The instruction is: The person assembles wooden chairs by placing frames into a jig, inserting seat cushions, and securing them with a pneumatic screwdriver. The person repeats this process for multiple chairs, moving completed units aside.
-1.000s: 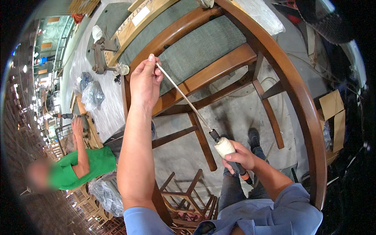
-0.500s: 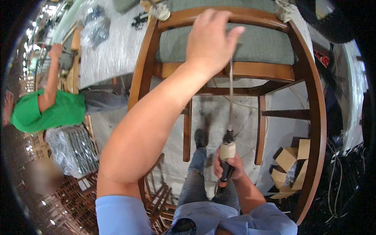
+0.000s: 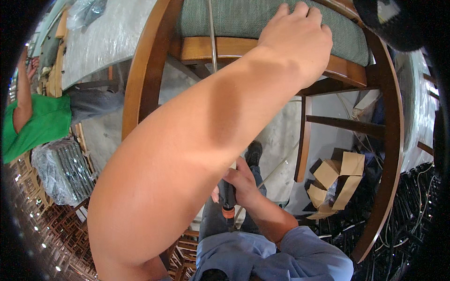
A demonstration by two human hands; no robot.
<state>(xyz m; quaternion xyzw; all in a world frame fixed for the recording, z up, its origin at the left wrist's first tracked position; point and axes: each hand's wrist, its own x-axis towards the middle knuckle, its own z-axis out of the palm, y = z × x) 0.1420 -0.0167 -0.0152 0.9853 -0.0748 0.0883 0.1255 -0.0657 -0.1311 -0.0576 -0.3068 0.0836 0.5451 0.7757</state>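
We judge the driver stiff and hefty, best held where our right hand grips its body; whether our left hand grips, we cannot tell.

A blue shirt is worn with greyish-blue trousers.

The left hand is over the grey-green chair cushion; the right hand grips a black power tool.
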